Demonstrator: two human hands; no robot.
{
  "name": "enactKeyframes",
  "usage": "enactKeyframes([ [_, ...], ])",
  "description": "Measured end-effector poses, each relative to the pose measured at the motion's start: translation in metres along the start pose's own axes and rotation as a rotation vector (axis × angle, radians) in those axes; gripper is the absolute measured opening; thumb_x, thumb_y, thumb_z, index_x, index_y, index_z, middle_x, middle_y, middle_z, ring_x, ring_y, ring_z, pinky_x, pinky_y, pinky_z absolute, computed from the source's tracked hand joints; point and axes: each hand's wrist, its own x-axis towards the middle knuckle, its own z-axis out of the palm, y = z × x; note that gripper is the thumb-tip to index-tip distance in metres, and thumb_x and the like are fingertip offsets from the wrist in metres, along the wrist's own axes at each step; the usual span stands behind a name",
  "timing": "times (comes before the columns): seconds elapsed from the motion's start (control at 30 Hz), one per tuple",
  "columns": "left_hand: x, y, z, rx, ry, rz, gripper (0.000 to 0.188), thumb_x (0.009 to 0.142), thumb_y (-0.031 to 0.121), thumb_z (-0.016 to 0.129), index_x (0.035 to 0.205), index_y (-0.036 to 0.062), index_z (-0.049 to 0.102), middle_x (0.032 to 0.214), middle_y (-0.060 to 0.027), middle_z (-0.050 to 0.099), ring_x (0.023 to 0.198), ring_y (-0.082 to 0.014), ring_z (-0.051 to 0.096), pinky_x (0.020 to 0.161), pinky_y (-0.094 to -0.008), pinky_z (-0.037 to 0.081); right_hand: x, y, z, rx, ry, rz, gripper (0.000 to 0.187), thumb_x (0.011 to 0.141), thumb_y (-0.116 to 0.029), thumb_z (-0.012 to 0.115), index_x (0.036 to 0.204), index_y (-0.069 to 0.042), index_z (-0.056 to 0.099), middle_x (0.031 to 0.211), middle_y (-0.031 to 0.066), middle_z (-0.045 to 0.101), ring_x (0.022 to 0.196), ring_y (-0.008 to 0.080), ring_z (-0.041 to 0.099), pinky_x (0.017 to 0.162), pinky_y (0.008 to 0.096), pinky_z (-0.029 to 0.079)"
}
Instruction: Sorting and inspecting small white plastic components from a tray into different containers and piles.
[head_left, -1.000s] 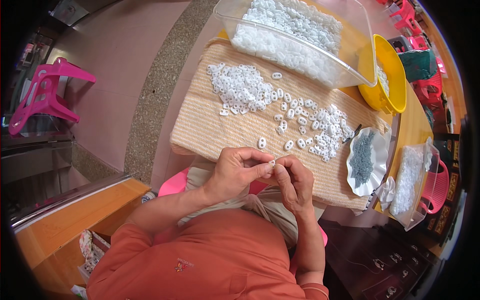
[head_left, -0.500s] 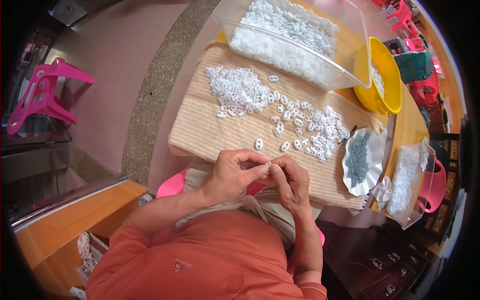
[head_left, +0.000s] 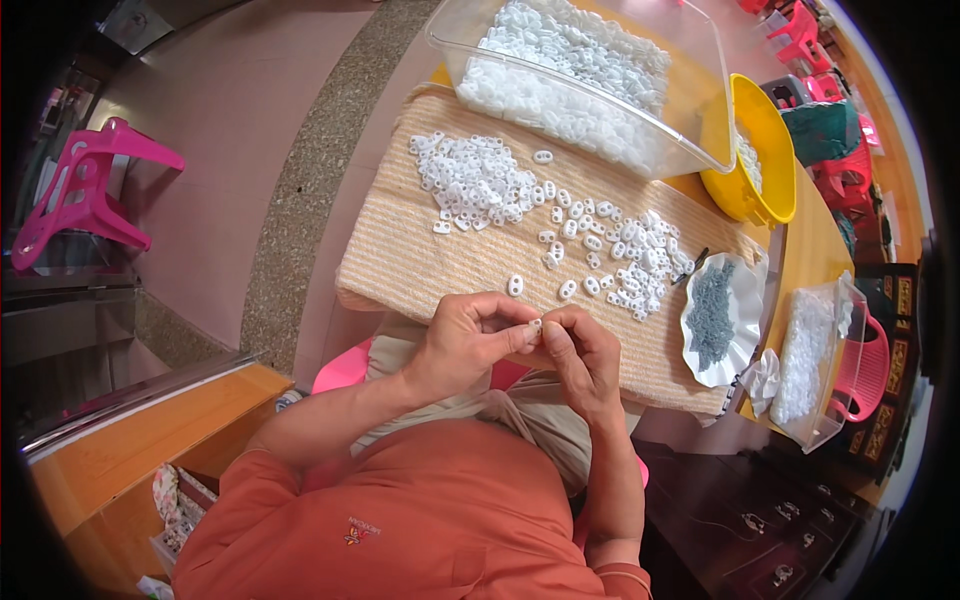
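Observation:
Just past the near edge of the cloth-covered table, my two hands meet fingertip to fingertip. My left hand [head_left: 468, 336] is closed, thumb and index finger pinching a small white plastic piece [head_left: 536, 326]. My right hand [head_left: 584, 362] is also closed in a pinch right beside that piece; whatever lies between its fingertips is too small or hidden to make out. Beyond my hands lie loose white oval two-hole pieces, with single ones [head_left: 515, 285] nearest me. A heap of smaller white pieces [head_left: 470, 178] lies at the left, and a pile of ovals [head_left: 645, 258] at the right.
A scalloped white dish [head_left: 744, 342] holds small grey metal parts, with a thin black tool [head_left: 692, 266] beside it. Behind are a large clear bin [head_left: 690, 125] of white pieces and a yellow bowl [head_left: 735, 190]. A clear tray [head_left: 828, 425] stands right; a pink stool [head_left: 88, 185] left.
My fingertips have shifted slightly, and more of the white piece shows between them. The whole view has moved a little; the piles on the cloth look the same.

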Motion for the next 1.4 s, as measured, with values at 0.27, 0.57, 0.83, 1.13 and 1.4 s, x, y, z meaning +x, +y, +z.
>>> enactKeyframes([
  [0.27,0.003,-0.006,-0.003,-0.059,0.022,0.034,0.017,0.089,0.003,0.067,0.105,-0.0034,0.066,0.090,-0.0072,0.069,0.080,-0.0102,0.067,0.073,-0.0236,0.056,-0.009,0.023,-0.006,-0.094,0.123,0.029,0.016,0.097,-0.009,0.058,0.106,0.005,0.062,0.082,0.0042,0.064,0.074,0.0092,0.061,0.069,0.0224,0.050],
  [0.57,0.008,-0.004,-0.011,-0.127,0.129,0.018,0.019,0.089,0.003,0.067,0.107,-0.0026,0.064,0.093,-0.0103,0.069,0.083,-0.0153,0.069,0.076,-0.0262,0.059,-0.007,0.034,-0.046,-0.061,0.335,-0.014,0.010,0.092,0.000,0.062,0.101,0.002,0.066,0.084,0.0014,0.063,0.067,0.0089,0.059,0.059,0.0218,0.048],
  [0.83,0.009,0.000,-0.015,-0.147,0.154,0.083,0.017,0.090,0.002,0.065,0.107,-0.0024,0.064,0.093,-0.0105,0.069,0.085,-0.0151,0.069,0.077,-0.0256,0.058,0.012,-0.002,-0.035,-0.718,0.149,-0.116,0.032,0.082,0.006,0.059,0.110,-0.008,0.066,0.088,0.0086,0.063,0.069,0.0239,0.062,0.062,0.0329,0.049],
  [1.13,0.009,0.002,-0.017,-0.183,0.163,0.115,0.017,0.090,0.002,0.065,0.107,-0.0024,0.064,0.093,-0.0105,0.069,0.084,-0.0150,0.069,0.077,-0.0259,0.058,0.030,-0.022,-0.036,-0.843,-0.087,-0.034,0.015,0.085,-0.008,0.062,0.099,-0.012,0.063,0.098,0.0076,0.060,0.076,0.0308,0.064,0.064,0.0419,0.049],
  [1.4,0.008,0.003,-0.016,-0.189,0.156,0.098,0.017,0.090,0.002,0.066,0.106,-0.0023,0.064,0.092,-0.0103,0.069,0.083,-0.0151,0.069,0.077,-0.0263,0.058,0.035,-0.019,-0.039,-0.789,-0.123,-0.069,0.011,0.084,-0.012,0.065,0.095,-0.009,0.062,0.100,0.0089,0.062,0.079,0.0327,0.065,0.067,0.0425,0.051],
])
